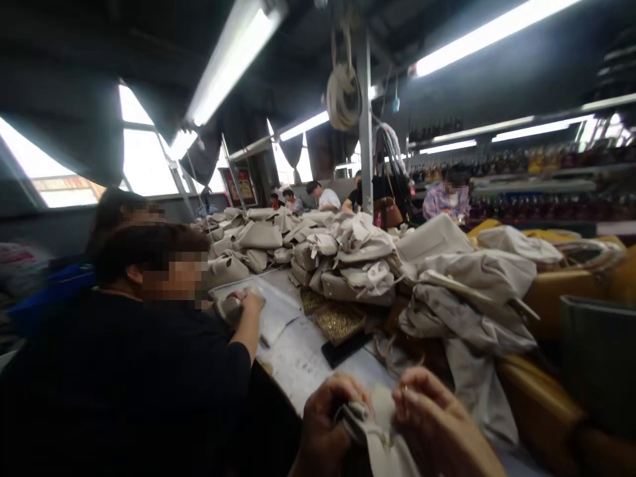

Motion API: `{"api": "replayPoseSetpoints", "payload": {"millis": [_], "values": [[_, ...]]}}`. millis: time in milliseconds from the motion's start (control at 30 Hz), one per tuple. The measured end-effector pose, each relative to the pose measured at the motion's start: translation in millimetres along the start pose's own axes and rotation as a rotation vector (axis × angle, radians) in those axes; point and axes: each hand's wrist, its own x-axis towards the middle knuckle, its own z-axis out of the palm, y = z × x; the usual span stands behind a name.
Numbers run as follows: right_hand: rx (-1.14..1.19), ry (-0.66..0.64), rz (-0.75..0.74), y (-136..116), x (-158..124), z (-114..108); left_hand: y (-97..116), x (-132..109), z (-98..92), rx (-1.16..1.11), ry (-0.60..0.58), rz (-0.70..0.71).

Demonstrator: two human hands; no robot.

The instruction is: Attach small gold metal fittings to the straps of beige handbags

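At the bottom of the view, my left hand [328,419] is closed on a beige bag part [390,452] that looks like leather, with a folded edge showing between the fingers. Close on its right is my right hand [440,421], thumb and fingertips pinched together just above the piece. A tiny gold-coloured glint shows at those fingertips, too small and blurred to name. Just beyond my hands, a tray of small brass-coloured metal pieces [339,322] rests on the work table [298,361]. A flat black object [346,349] lies in front of the tray.
Heaped beige bags [358,255] cover the table's far side, with more beige material [472,291] at right. A co-worker in black [149,371] sits close on my left, handling a beige piece. A metal post [366,119] rises behind the heap. Several people work farther back.
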Motion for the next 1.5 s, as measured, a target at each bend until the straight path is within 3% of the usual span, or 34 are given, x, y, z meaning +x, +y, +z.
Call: {"api": "replayPoseSetpoints", "payload": {"millis": [67,133,233,333,467,567,967,1267,1500], "values": [[-0.131,-0.045,-0.005,-21,-7,2,4,-22,11.4,-0.287,-0.068,-0.158],[-0.242,-0.084,-0.008,-36,-6,-1,6,-31,15.7,-0.452,-0.095,-0.201],[-0.301,-0.174,-0.002,-45,-4,-5,6,-28,16.4,-0.484,-0.141,-0.161],[-0.33,-0.353,0.03,-50,-6,-3,6,-27,15.1,-0.432,-0.228,-0.102],[-0.518,-0.523,-0.113,-56,-10,-1,9,-33,13.7,-0.388,-0.284,-0.022],[-0.603,-0.55,-0.22,-57,-12,-3,12,-35,14.4,-0.381,-0.286,-0.001],[-0.611,-0.537,-0.252,-49,-15,-2,12,-34,14.5,-0.351,-0.276,-0.025],[-0.996,-0.688,-0.479,-64,-18,5,10,-48,9.2,-0.284,-0.207,-0.022],[-1.075,-0.773,-0.401,-75,-17,11,28,-43,9.8,-0.065,-0.208,0.048]]}}
